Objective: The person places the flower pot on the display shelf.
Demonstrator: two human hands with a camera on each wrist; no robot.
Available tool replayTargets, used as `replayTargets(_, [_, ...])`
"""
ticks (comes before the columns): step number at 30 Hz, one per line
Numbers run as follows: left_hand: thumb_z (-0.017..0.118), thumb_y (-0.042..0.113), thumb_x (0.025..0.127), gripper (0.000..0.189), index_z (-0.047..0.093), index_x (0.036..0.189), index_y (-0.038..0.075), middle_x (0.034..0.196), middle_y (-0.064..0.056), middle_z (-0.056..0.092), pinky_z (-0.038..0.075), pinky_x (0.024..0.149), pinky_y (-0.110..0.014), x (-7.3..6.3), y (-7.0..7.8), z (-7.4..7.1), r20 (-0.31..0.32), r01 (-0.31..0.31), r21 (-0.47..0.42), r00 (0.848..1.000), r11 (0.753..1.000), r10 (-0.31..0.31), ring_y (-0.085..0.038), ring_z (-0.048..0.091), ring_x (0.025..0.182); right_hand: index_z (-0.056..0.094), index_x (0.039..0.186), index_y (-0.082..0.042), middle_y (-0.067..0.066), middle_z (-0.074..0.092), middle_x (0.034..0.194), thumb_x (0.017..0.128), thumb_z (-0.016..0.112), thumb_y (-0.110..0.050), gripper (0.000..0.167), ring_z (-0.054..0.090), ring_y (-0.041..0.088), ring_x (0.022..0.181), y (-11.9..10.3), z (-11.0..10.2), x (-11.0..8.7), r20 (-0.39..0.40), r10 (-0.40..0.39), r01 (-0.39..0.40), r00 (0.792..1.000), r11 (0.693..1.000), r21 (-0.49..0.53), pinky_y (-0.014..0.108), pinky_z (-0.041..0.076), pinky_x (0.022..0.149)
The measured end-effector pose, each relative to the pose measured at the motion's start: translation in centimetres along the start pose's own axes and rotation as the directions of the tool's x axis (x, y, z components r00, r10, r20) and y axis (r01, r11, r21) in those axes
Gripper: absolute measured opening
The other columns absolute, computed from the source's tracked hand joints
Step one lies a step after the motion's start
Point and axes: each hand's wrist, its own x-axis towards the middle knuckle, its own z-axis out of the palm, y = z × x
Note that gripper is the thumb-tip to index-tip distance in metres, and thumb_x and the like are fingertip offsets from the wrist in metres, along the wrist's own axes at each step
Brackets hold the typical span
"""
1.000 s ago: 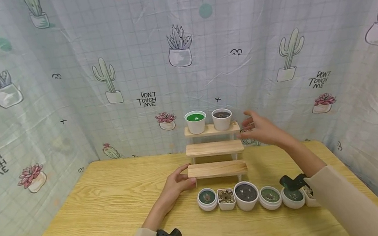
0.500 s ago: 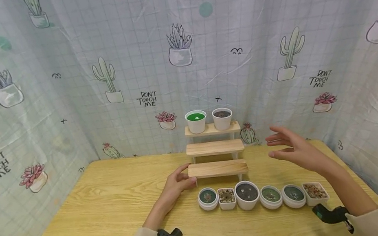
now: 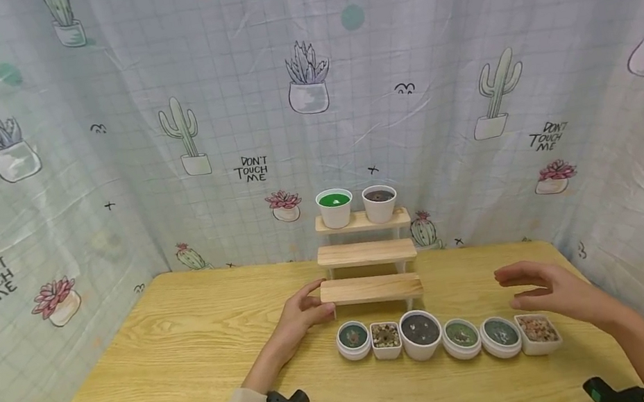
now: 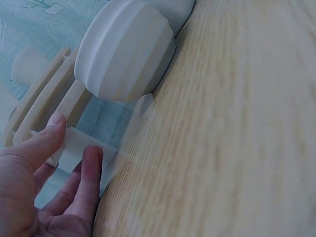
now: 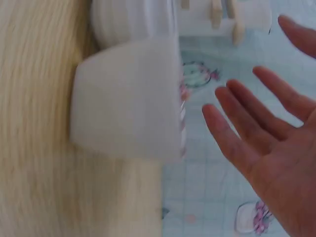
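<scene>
The left hand (image 3: 296,319) pinches the stand (image 3: 370,287) while the right hand (image 3: 564,290), grip wide, hovers near the pebble pot (image 3: 541,347), apparently the pickup step, which likely calls for lowering next.

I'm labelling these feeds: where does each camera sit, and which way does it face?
Head: on the head, facing forward and down at the shelf and row of pots; left hand and right hand show.
Left wrist: on that wrist, facing the shelf's end; only the left hand shows.
Right wrist: on that wrist, facing a white pot and the curtain; only the right hand shows.
Shared: both wrist views show part of the shelf.
</scene>
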Motion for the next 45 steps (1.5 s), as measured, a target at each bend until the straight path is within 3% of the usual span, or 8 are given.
replayTargets(2, [0.076,0.017,0.095,0.073,0.039,0.159,0.012,0.117,-0.018,0.068,0.061,0.092,-0.034,0.0,0.0,0.0,0.0,0.002,0.001,1.0,1.0,-0.002,-0.022,0.074,0.1,0.045,0.148,0.008,-0.028,0.06,0.132,0.102,0.062,-0.006,0.051,0.057,-0.012,0.119,0.7,-0.2,-0.2,0.029,-0.008,0.008,1.0,1.0,0.022,0.026,0.06,0.088])
replayTargets(10, [0.076,0.018,0.095,0.074,0.039,0.159,0.012,0.118,-0.019,0.069,0.061,0.092,-0.034,0.0,0.1,0.0,0.003,-0.002,0.01,1.0,1.0,0.002,-0.021,0.074,0.099,0.044,0.149,0.006,-0.025,0.062,0.134,0.103,0.058,-0.004,0.049,0.059,-0.006,0.123,2.2,-1.4,-1.1,0.139,0.011,-0.017,0.99,0.999,0.046,0.023,0.058,0.089])
replayTargets(16, [0.077,0.019,0.095,0.074,0.04,0.158,0.013,0.115,-0.017,0.069,0.061,0.092,-0.034,0.0,-0.1,0.0,-0.001,0.001,0.02,1.0,1.0,-0.001,-0.021,0.075,0.098,0.042,0.154,-0.005,-0.019,0.06,0.142,0.103,0.054,0.002,0.053,0.06,0.001,0.129,3.1,-1.7,-1.4,0.291,-0.004,-0.053,0.957,0.98,0.19,0.024,0.057,0.095])
replayTargets(20, [0.077,0.02,0.095,0.074,0.039,0.159,0.012,0.116,-0.017,0.07,0.061,0.093,-0.035,0.0,-0.2,0.0,0.005,-0.003,0.022,1.0,1.0,0.003,-0.022,0.074,0.099,0.042,0.157,-0.016,-0.017,0.059,0.145,0.103,0.054,0.002,0.059,0.057,-0.002,0.131,3.3,-1.9,-1.6,0.364,0.016,-0.102,0.931,0.97,0.22,0.027,0.057,0.093])
replayTargets(28, [0.077,0.019,0.095,0.075,0.038,0.159,0.012,0.116,-0.018,0.07,0.061,0.092,-0.034,0.0,-0.1,-0.1,0.005,-0.006,0.021,1.0,1.0,0.006,-0.022,0.074,0.099,0.025,0.16,0.006,0.0,0.053,0.156,0.099,0.061,-0.002,0.071,0.049,-0.009,0.134,3.9,-2.2,-1.9,0.424,0.09,-0.151,0.901,0.982,0.113,0.019,0.047,0.097])
replayTargets(32, [0.077,0.019,0.095,0.074,0.039,0.159,0.012,0.117,-0.018,0.07,0.061,0.092,-0.034,0.0,0.0,-0.1,0.005,-0.005,0.018,1.0,1.0,0.004,-0.022,0.074,0.099,0.021,0.16,0.009,-0.003,0.05,0.159,0.1,0.06,0.001,0.072,0.046,-0.011,0.136,4.4,-2.3,-1.9,0.452,0.076,-0.171,0.889,0.97,0.173,0.017,0.046,0.101])
replayTargets(38, [0.076,0.018,0.095,0.074,0.04,0.158,0.012,0.116,-0.018,0.07,0.061,0.092,-0.035,0.0,0.1,-0.1,0.013,-0.007,0.017,1.0,1.0,0.007,-0.023,0.074,0.1,0.024,0.159,0.007,-0.019,0.049,0.156,0.097,0.067,-0.007,0.077,0.042,-0.016,0.135,4.6,-2.5,-2.3,0.465,0.108,-0.218,0.878,0.958,0.188,0.015,0.044,0.102])
replayTargets(45, [0.077,0.02,0.095,0.074,0.04,0.158,0.012,0.116,-0.017,0.069,0.061,0.093,-0.035,0.1,-0.2,-0.2,0.008,0.002,0.013,1.0,1.0,-0.002,-0.025,0.074,0.102,0.03,0.157,0.008,-0.016,0.053,0.153,0.095,0.069,-0.007,0.075,0.049,-0.007,0.135,5.0,-2.7,-2.5,0.476,0.119,-0.25,0.871,0.942,0.222,0.016,0.046,0.105])
